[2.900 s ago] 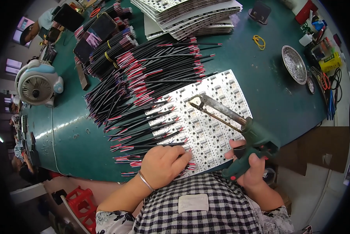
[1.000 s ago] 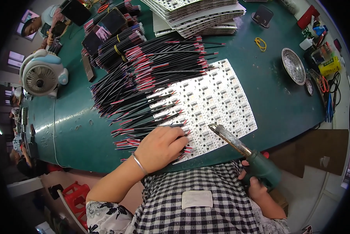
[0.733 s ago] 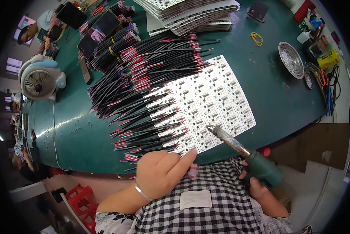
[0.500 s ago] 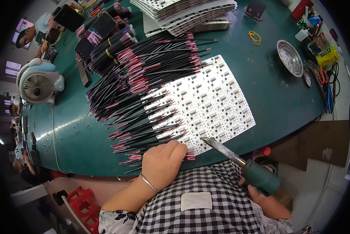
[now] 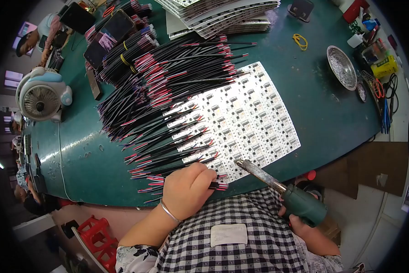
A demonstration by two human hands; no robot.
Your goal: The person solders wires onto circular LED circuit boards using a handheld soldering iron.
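My left hand (image 5: 186,189) is closed over a small bundle of wires (image 5: 217,185) at the near edge of the board sheet; their black sleeves and red and white ends poke out past the fingers. In my right hand (image 5: 300,223), partly hidden behind the handle, is a soldering iron (image 5: 304,207) with a green grip. Its tip hovers over or touches the lower part of the white circuit board sheet (image 5: 254,113); I cannot tell which. Rows of black wires (image 5: 177,139) lie with their right ends along the sheet's left side.
Heaps of black wires (image 5: 127,102) and tied bundles cover the table's left middle. A stack of board sheets (image 5: 222,20) stands at the back. A metal bowl (image 5: 341,68) and yellow band (image 5: 300,42) lie right; a fan (image 5: 40,100) stands left. People sit at far left.
My left hand has shifted slightly left, and more of the wires shows beyond its fingers. The soldering iron has barely moved. The view has shifted a little.
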